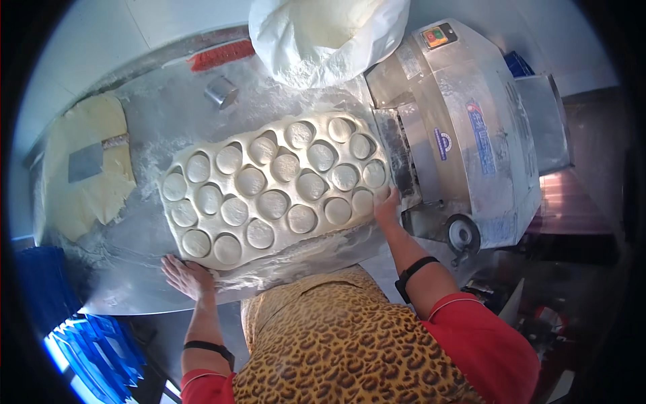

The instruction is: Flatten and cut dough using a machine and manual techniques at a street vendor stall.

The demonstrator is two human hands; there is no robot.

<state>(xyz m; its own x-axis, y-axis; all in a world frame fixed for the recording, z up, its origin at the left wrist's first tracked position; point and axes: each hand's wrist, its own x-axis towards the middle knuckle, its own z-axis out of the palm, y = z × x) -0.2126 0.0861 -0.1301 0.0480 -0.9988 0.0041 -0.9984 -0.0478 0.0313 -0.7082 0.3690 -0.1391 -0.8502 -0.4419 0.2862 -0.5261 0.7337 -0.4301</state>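
A thick sheet of floured dough [267, 227] lies on the metal worktop [156, 121], with many round pieces cut into it and still sitting in their holes. My left hand [187, 276] is at the sheet's near left corner, fingers spread, palm towards the worktop. At the near right corner, my right hand [386, 204] touches the dough's edge; whether its fingers grip the dough is hard to tell. A round metal cutter [221, 92] lies on the floured worktop beyond the sheet.
A dough machine [454, 136] stands at the right. At the back are a white flour sack [328, 55] and a red-bristled brush [222, 55]. A flat yellowish sheet [91, 202] lies at the far left, with a metal scraper [86, 162] on it. Blue plastic trays [96, 348] stand below left.
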